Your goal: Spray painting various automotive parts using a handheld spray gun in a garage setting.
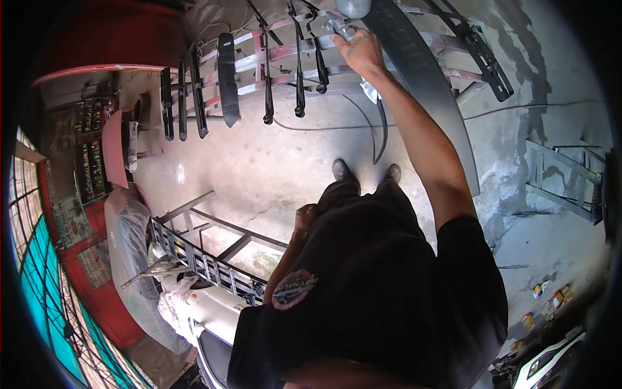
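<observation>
My right hand [360, 48] grips a silver spray gun [339, 24] with a metal cup [352, 6], at the top over a metal rack [253, 59] beside a long dark grey curved panel [427, 84]. A dark hose [381, 129] hangs below that hand, with a scrap of white material [370, 91] near the wrist. Several black bars and wiper-like arms [299, 91] rest on the rack, left of the gun. My left hand [304, 217] hangs by my left thigh with fingers curled; I cannot make out whether it holds anything.
At lower left are a metal frame [239, 247], a white scooter [214, 311] and a plastic-covered panel [129, 253]. A pink panel [114, 146] leans at left. A metal stand [562, 178] is at right, cans [558, 298] lie lower right, and a cable [518, 107] crosses the floor.
</observation>
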`<state>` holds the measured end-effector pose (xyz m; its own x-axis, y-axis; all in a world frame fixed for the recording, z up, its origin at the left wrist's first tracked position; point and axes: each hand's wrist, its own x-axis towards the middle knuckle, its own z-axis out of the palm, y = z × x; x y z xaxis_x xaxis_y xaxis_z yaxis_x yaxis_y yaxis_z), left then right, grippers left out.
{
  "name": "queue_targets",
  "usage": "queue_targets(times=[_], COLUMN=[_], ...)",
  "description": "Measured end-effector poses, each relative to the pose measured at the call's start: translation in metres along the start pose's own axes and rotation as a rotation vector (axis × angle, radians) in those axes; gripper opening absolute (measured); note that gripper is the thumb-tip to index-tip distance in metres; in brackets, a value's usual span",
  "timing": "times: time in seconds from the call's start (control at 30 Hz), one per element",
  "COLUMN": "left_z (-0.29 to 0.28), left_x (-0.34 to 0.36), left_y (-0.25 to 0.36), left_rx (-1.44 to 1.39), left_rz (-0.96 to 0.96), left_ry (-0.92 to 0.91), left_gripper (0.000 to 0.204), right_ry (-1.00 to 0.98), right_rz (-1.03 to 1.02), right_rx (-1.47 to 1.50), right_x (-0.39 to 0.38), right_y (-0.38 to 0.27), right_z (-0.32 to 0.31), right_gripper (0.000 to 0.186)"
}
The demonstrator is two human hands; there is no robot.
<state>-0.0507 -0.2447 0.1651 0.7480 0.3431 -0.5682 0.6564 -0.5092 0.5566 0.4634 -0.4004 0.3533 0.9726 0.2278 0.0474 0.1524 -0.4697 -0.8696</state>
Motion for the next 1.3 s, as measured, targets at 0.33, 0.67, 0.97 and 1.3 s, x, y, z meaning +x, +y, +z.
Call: queue_targets(times=[0.33,0.67,0.97,1.3], left_z=[-0.075,-0.205,-0.219,-0.207], left_x=[0.093,0.197,0.234,0.208], left_y=[-0.081,-0.173,-0.122,0.010], left_rx=[-0.103,-0.197,-0.342,-0.212], left_rz=[-0.015,0.043,0.255,0.504], left_ry=[-0.033,-0.204,-0.407,-0.701], left_gripper=[0.030,0.025,0.036,0.058], right_ry=[0.170,0.036,0.268,0.249], right_rz=[-0.250,-0.092,-0.139,-0.113], right_rx=[-0.139,-0.465,-0.501,-0.447], right_x=[-0.005,-0.029,0.012,-0.040], right_y=[-0.077,-0.149,-0.186,-0.185], right_z=[0.055,0.144,0.198,0.182], right_gripper=[0.053,0.028,0.031,0.030])
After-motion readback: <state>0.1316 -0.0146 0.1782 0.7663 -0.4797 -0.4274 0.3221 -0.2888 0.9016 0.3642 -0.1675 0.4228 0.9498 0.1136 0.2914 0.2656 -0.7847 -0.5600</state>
